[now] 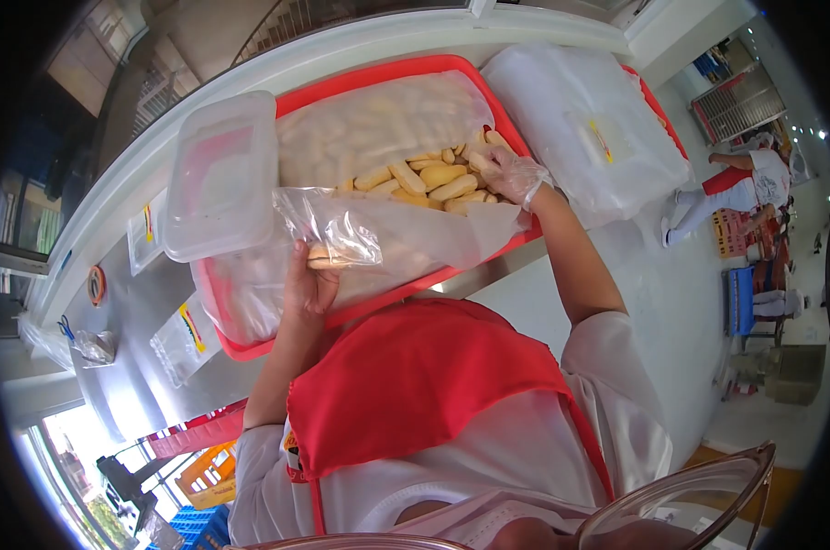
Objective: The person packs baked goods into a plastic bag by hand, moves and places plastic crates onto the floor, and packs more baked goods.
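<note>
Long golden ladyfinger biscuits (419, 178) lie heaped in a red tray (383, 66), partly covered by a translucent sheet (351, 133). My right hand (514, 174), in a clear plastic glove, has its fingers closed round a ladyfinger at the right end of the heap. Near the tray's front side, my bare left hand (312, 284) grips a clear plastic bag (332, 225) from below. Some biscuits (330, 260) show at the bottom of that bag, by the left fingertips. A translucent plastic container (220, 179) rests on the tray's left end.
Another red tray under a translucent plastic cover (584, 128) stands to the right. On the metal table at left are labelled plastic bags (184, 344), a roll of tape (97, 285) and blue scissors (66, 328). A person (749, 179) stands far right near stacked crates (739, 301).
</note>
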Available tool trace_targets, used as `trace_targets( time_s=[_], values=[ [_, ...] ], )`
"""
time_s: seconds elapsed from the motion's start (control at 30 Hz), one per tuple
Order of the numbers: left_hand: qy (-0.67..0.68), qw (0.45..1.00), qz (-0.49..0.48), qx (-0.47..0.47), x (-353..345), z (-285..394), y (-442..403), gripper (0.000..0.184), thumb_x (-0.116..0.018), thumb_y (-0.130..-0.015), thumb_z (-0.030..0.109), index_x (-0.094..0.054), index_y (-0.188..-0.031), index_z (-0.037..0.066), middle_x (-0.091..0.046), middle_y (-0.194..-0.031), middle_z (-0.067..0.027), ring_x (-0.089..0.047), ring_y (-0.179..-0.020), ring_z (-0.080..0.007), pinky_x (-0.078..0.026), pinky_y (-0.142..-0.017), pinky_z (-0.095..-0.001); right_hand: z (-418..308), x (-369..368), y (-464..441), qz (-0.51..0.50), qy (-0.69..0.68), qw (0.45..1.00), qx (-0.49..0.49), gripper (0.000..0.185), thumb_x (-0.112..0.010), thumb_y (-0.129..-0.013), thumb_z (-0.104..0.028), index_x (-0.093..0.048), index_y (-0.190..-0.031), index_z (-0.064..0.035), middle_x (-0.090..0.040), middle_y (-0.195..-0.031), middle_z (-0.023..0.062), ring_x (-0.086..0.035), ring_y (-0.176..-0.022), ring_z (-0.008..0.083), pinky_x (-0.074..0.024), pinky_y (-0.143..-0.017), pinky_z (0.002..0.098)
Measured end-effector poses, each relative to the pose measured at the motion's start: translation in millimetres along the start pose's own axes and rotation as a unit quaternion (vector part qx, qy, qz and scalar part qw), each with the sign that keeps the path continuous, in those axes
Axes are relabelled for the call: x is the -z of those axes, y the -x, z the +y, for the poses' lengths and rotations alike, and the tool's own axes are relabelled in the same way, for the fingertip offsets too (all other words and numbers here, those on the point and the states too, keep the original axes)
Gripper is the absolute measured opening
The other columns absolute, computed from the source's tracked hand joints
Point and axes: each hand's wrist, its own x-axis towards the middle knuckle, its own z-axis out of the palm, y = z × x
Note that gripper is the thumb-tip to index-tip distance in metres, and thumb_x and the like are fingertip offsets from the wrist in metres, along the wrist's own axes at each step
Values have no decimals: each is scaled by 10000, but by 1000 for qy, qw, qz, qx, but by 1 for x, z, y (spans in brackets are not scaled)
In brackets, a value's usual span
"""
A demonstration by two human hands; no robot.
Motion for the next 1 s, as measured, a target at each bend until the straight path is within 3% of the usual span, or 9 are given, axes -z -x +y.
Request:
trace_targets(
  time_s=[0.2, 0.3, 0.4, 0.47, 0.53, 0.63, 0.73, 0.83, 1.0],
  values=[
    [-5, 999, -28, 14, -1, 1, 1, 430, -507, -873, 305, -408, -1220, 74, -510, -1183, -94, -514, -1071, -242, -435, -908, -411, -7, -10, -15, -21, 139, 990, 0, 404, -549, -787, -287, -465, -1139, -107, -603, -959, 166, -576, -912, 326, -450, -784, 398],
    [-29, 1000, -9, -4, -3, 1, 0, 404, -533, -860, 286, -427, -1195, 86, -519, -1163, -85, -522, -1057, -234, -443, -898, -408, -12, -12, -19, 89, 106, 990, 27, 316, -556, -792, -278, -501, -1033, -81, -608, -880, 144, -590, -833, 308, -457, -734, 381],
    [-45, 997, 34, -44, 5, -1, -1, 361, -562, -845, 248, -454, -1154, 97, -536, -1124, -70, -537, -1027, -225, -456, -882, -400, -52, 21, 22, 124, -102, 987, -6, 251, -575, -789, -258, -515, -929, -58, -594, -806, 90, -583, -736, 243, -455, -662, 323],
    [-39, 996, 55, -62, 7, -2, -4, 336, -602, -819, 194, -474, -1115, 100, -549, -1086, -55, -555, -987, -220, -473, -858, -391, -78, 34, 50, -65, -375, 924, -50, 213, -575, -802, -242, -545, -936, -79, -579, -872, 84, -570, -742, 260, -450, -676, 321],
    [-53, 995, 43, -74, -1, -2, -6, 351, -618, -807, 181, -473, -1117, 103, -552, -1077, -56, -557, -982, -218, -482, -841, -391, -103, 30, 74, 14, -282, 946, 160, 189, -590, -796, -189, -554, -937, -68, -555, -802, 65, -553, -725, 219, -443, -672, 299],
    [-79, 993, 37, -76, -14, -3, -4, 393, -645, -786, 180, -469, -1131, 118, -561, -1047, -52, -563, -966, -208, -494, -812, -393, -118, 1, 79, 105, -282, 874, 381, 160, -597, -781, -57, -531, -918, -7, -556, -792, 69, -548, -699, 130, -443, -624, 251],
    [-89, 994, 14, -63, -16, -3, -2, 403, -646, -785, 182, -465, -1139, 117, -563, -1043, -50, -564, -966, -208, -494, -812, -387, -121, -28, 81, 42, -494, 846, 198, 222, -630, -737, -55, -559, -947, -39, -572, -812, 82, -558, -714, 229, -450, -660, 310],
    [-84, 995, 8, -44, -10, -2, -1, 389, -637, -792, 177, -467, -1135, 107, -561, -1051, -53, -563, -971, -212, -488, -825, -377, -127, -23, 81, 194, -354, 872, 278, 222, -624, -740, -51, -559, -952, -42, -576, -842, 100, -555, -718, 249, -449, -658, 313],
    [-81, 994, 64, -42, -3, -4, -3, 355, -609, -812, 170, -472, -1128, 88, -556, -1067, -63, -565, -970, -221, -480, -836, -377, -121, -20, 83, 189, -378, 872, 245, 246, -610, -729, -31, -558, -968, -44, -574, -848, 110, -562, -749, 275, -454, -674, 335]
  ],
)
